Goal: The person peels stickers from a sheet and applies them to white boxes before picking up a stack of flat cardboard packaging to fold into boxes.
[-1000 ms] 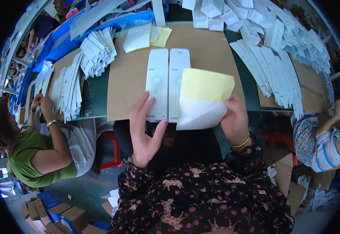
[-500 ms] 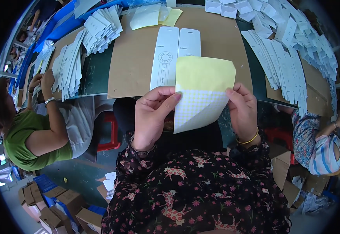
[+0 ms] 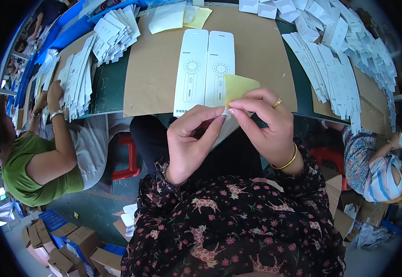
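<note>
A sticker sheet [image 3: 239,86], pale yellow on its upper part and with a grid of small dots seen earlier, is held up above the near table edge. My left hand [image 3: 188,142] pinches its left edge between thumb and forefinger. Closed too, my right hand [image 3: 266,123], with a ring and a gold bangle, pinches the same edge with its fingertips against the left ones. Whether a single sticker is between those fingertips is too small to tell. Just beyond lie two flat white printed cartons, the left carton [image 3: 191,81] and the right carton [image 3: 221,55], side by side.
Brown cardboard [image 3: 157,74] covers the table in front of me. Yellow sheets [image 3: 168,17] lie at its far edge. Fanned flat cartons [image 3: 115,34] are on the left, with stacked cartons [image 3: 323,69] and piled boxes [image 3: 362,46] on the right. Co-workers sit on both sides.
My right hand has moved left from the sheet's right edge to my left fingertips. The sheet, spread between both hands before, is now bent and mostly hidden behind my fingers.
</note>
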The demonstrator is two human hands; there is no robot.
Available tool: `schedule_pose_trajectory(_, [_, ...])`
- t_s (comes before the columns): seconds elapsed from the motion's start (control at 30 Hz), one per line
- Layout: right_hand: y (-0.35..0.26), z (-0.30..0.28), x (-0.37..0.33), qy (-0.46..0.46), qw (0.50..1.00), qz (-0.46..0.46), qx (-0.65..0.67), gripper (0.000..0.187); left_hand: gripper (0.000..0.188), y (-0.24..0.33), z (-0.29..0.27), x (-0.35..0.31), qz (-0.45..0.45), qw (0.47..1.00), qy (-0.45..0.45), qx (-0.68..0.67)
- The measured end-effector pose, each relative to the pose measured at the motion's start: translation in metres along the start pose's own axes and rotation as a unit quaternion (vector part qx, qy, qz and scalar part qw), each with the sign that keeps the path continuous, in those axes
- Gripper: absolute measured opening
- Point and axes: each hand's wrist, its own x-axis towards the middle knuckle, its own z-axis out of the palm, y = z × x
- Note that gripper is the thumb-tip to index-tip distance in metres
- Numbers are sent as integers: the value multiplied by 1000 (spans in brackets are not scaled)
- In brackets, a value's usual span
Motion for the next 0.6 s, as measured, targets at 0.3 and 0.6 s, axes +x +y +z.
schedule_pose_trajectory(0.3, [3, 3, 4, -23, 1000, -9, -16, 17, 16, -2, -1, 6, 31, 999, -3, 36])
schedule_pose_trajectory(0.6, [1, -1, 19, -43, 998, 28, 30, 11, 13, -8, 2, 14, 15, 999, 27, 7])
